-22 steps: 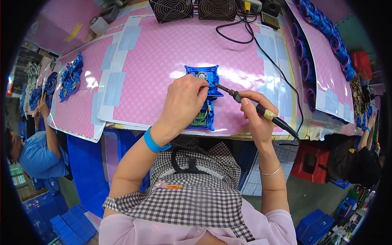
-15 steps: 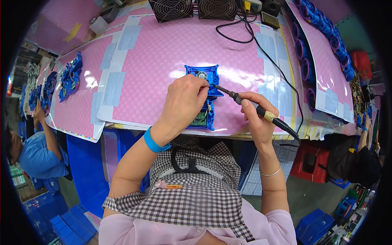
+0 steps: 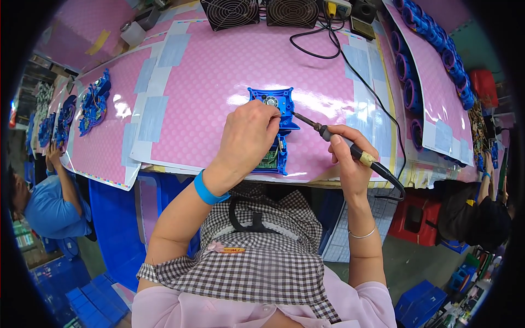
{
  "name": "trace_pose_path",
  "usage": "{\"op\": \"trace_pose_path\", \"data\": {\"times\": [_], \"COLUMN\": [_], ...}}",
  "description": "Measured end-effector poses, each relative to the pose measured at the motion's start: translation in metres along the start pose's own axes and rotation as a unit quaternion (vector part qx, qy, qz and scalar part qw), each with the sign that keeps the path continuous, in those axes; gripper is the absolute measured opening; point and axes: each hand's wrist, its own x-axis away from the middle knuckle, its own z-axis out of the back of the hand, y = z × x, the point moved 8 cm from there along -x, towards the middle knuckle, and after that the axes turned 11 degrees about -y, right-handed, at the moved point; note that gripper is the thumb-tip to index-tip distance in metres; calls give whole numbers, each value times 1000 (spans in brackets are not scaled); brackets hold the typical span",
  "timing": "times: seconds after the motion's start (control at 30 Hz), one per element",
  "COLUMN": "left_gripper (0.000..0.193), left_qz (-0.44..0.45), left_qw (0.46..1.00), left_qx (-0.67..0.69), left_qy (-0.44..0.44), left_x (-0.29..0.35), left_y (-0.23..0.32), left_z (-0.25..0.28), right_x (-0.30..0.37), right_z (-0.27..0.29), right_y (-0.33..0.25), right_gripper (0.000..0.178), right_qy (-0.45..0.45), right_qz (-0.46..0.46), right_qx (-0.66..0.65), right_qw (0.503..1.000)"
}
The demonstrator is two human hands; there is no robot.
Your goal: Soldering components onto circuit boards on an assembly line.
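Looks like soldering is mid-swing here. The left hand is lying on top of the blue plastic housing, fingers curled down and pinching something small at its upper part; can't tell what exactly. The right hand is gripping the soldering iron like a pen, tip pointing right at the housing's edge beside the left fingertips. The housing is sitting near the front edge of the pink surface, with a green circuit board peeking out underneath. My guess: the joint is getting done now, nothing closed up yet. More blue parts are waiting off to the left.
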Motion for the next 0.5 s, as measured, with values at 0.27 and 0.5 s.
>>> {"op": "trace_pose_path", "data": {"times": [0.27,0.5], "left_gripper": [12,13], "left_qz": [-1,-12], "left_qw": [1000,999], "left_qx": [-3,39], "left_qy": [4,34], "left_x": [0,4], "left_y": [2,3], "left_z": [1,11], "right_x": [7,8], "right_z": [7,8], "right_y": [0,-17], "right_gripper": [16,21], "right_qy": [32,26], "right_qz": [-20,20], "right_qx": [-59,19], "right_qw": [998,999]}}
